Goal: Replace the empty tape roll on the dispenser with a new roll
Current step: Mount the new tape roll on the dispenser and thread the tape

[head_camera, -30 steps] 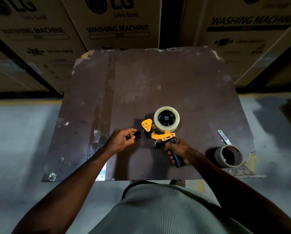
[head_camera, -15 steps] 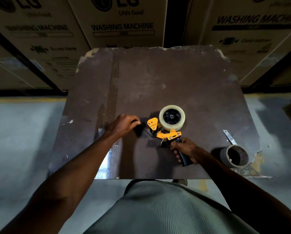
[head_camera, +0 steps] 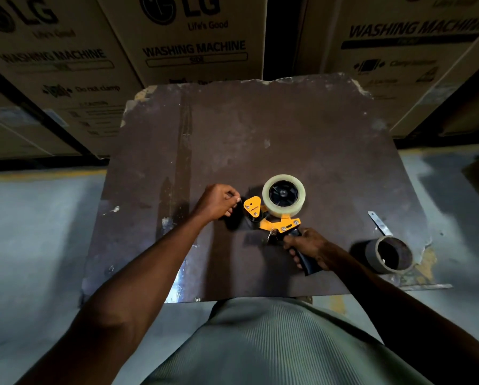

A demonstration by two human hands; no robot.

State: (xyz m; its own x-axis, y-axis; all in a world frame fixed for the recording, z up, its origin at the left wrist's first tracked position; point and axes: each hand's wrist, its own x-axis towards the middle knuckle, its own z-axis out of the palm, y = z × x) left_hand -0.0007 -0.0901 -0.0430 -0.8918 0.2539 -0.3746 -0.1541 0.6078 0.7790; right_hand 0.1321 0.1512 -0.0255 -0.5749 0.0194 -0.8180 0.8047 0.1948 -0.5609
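Note:
A yellow tape dispenser [head_camera: 271,220] lies on its side on a worn dark board [head_camera: 260,134], with a full clear tape roll [head_camera: 284,213] mounted on its black hub. My right hand [head_camera: 309,244] grips the dispenser's black handle. Just left of the dispenser's yellow front plate, my left hand [head_camera: 218,202] has its fingertips pinched together; whether a clear tape end lies between them I cannot tell. The empty brown cardboard core [head_camera: 389,255] stands at the board's right front corner, apart from both hands.
A thin metal strip [head_camera: 378,222] lies behind the empty core. Large cardboard washing-machine boxes [head_camera: 193,40] stand close behind the board. Grey floor [head_camera: 38,232] surrounds the board on both sides. The board's edges are chipped, with torn tape scraps near the right corner.
My left hand moved away from me and right, up to the dispenser's front plate. The dispenser and my right hand stayed in about the same place.

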